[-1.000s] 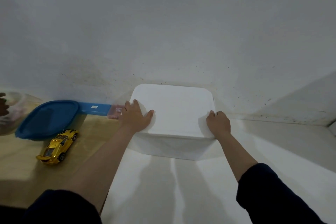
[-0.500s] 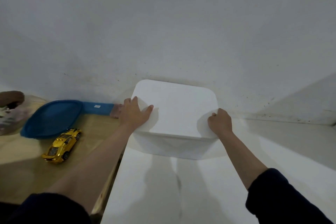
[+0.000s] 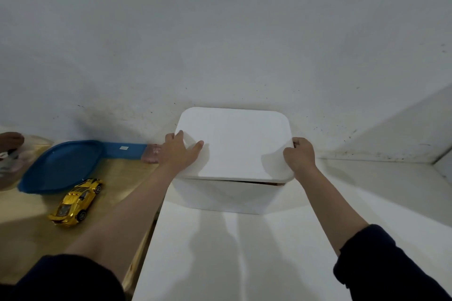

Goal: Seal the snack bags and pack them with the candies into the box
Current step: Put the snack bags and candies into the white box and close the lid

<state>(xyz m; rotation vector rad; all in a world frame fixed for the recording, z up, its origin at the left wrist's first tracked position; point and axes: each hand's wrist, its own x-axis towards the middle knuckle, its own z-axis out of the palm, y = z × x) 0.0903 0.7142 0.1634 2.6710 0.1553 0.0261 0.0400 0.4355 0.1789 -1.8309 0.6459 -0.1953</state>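
Lid (image 3: 234,144) found lifted at its near right edge: a thin dark gap opened between it and the white box (image 3: 227,197) below, where half a second earlier lid and box had sat flush. Left hand (image 3: 177,151) slid from flat on top to the lid's left edge, fingers spread over the corner, thumb lying on the top surface. Right hand (image 3: 299,156) curled tighter around the right edge, fingertips hooked under the rim. Both grips closed on the lid, one at each side. Box itself unmoved, standing on the white counter (image 3: 244,252) close against the wall.

Judged from this: opening of the box just begun, packing not yet started. No snack bags or candies clearly seen; contents of the box hidden under the lid.

Off to the left, on the wooden counter (image 3: 29,227), a blue container lid (image 3: 61,166) and a gold toy car (image 3: 75,200) lay well apart from the box. Something pink (image 3: 151,153) sat just beside the left hand, too blurred to name.
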